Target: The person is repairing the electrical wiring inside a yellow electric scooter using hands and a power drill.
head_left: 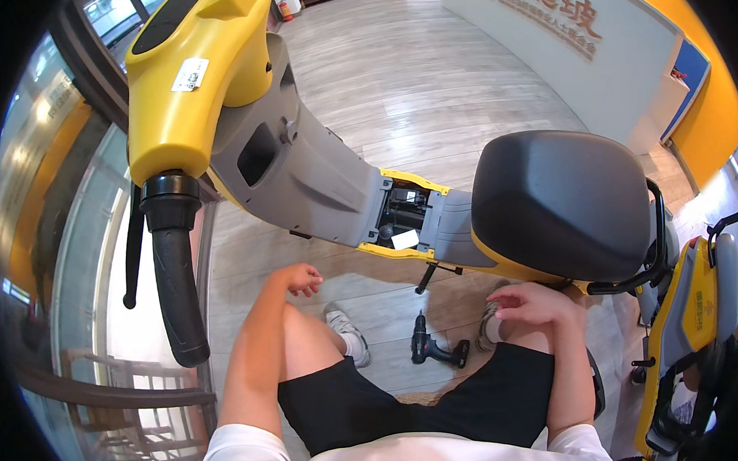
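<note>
- Scooter [321, 162]: stands across the view, directly in front of the person; shell in smooth, glossy yellow and matt grey panels, moulded in broad curves.
- Left hand [298, 279]: above the left knee, just short of the scooter's near side; fingers loosely curled, partly open, with nothing visible in them.
- Right hand [537, 303]: over the right knee, below the seat; wrist bent, fingers slack and parted, with no object seen in their hold.
- Seat [561, 206]: black, padded, rounded block with a smooth, dull cover.
- Grip [180, 296]: black, ribbed cylinder; slim dark lever [132, 249] alongside.
- Head cover: yellow, rounded, bearing a white rectangular label [190, 74].
- Compartment [395, 252]: uncovered, in the footboard, edged in yellow; contains dark parts, not individually identifiable, and a flat white piece [405, 240] at its near side.
- Pocket [257, 155]: dark recess in the grey front panel; contents cannot be made out.
- Drill [437, 348]: dark body, narrow chuck; lies on the floor between the shoes, apart from both hands.
- Floor [371, 90]: grey, wood-grained planks.
- Second scooter [689, 307]: yellow and grey, at right.
</note>
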The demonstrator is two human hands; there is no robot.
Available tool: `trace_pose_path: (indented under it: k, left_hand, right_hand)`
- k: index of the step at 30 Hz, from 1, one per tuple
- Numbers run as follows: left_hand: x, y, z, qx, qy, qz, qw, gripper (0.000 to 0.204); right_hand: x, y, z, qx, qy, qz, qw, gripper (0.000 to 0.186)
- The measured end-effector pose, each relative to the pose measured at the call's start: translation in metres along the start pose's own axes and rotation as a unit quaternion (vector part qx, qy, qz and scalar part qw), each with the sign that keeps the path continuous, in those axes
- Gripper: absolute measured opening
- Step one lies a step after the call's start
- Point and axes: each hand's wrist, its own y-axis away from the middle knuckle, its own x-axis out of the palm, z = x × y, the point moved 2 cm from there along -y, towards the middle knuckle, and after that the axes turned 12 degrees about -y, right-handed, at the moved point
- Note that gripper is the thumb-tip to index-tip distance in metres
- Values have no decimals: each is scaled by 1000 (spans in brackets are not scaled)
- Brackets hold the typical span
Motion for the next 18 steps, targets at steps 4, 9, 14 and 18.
trace_pose_path:
  k: [4,9,14,18]
  left_hand:
    - [-1,-7,12,17,-8,-8,1000,43]
    - [-6,-17,20,102,-8,-30,994,38]
    - [-8,-16,23,7,16,-2,1000,34]
    - [-3,-15,30,-51,-19,65,996,40]
  right_hand:
    - [2,-3,-7,-17,35,12,999,53]
    - [4,-16,-30,-9,-21,0,1000,64]
    - [6,-38,-43,11,21,-2,1000,58]
    - [13,-50,-49,50,50,-40,997,54]
